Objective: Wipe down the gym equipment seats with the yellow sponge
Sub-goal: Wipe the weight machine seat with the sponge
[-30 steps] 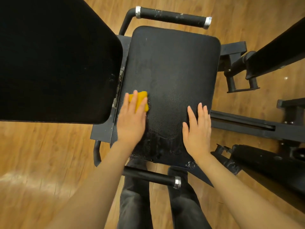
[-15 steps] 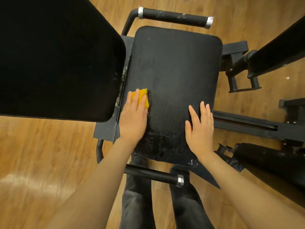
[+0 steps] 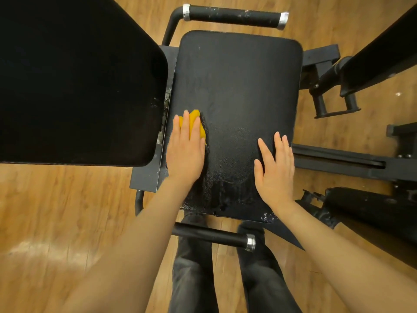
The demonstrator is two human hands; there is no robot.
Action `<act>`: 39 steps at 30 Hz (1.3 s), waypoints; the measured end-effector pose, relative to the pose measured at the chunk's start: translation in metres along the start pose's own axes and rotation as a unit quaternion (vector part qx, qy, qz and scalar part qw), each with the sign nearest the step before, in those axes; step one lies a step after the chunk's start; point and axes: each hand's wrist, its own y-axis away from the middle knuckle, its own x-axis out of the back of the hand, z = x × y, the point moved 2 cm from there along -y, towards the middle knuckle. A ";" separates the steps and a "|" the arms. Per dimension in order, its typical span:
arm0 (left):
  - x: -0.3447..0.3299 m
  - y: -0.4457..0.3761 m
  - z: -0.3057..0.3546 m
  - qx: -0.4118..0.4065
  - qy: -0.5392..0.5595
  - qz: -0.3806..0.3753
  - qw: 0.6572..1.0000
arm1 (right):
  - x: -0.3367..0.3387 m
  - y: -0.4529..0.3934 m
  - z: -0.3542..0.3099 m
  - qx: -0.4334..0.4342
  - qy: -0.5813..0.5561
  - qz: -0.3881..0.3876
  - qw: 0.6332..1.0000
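Note:
A black padded seat [image 3: 239, 91] of a gym machine lies below me, its near part wet and shiny. My left hand [image 3: 186, 150] presses the yellow sponge [image 3: 195, 123] flat onto the seat's left side, with only the sponge's far end showing past the fingers. My right hand [image 3: 274, 168] rests flat on the seat's right near part, fingers apart, holding nothing.
A large black back pad [image 3: 74, 82] rises at the left, close to my left hand. Black handle bars cross above [image 3: 232, 15] and below [image 3: 214, 237] the seat. Machine frame parts [image 3: 338, 159] stand at the right. My legs stand on wooden floor [image 3: 56, 211].
My left hand has slid the sponge slightly away from me along the seat's left side. My right hand has stayed flat in the same spot.

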 end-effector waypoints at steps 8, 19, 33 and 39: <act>-0.013 0.060 -0.030 -0.044 0.001 0.011 0.999 | 0.000 0.000 0.000 0.007 -0.007 0.007 1.000; 0.007 -0.019 -0.026 -0.034 -0.016 0.023 0.999 | 0.000 0.000 0.000 0.008 0.002 0.005 1.000; -0.016 0.060 -0.037 -0.001 0.024 0.015 1.000 | 0.003 0.000 -0.001 0.004 -0.027 -0.004 1.000; -0.002 0.003 -0.012 0.033 0.045 0.039 0.998 | 0.004 -0.001 -0.001 0.006 -0.030 -0.013 0.999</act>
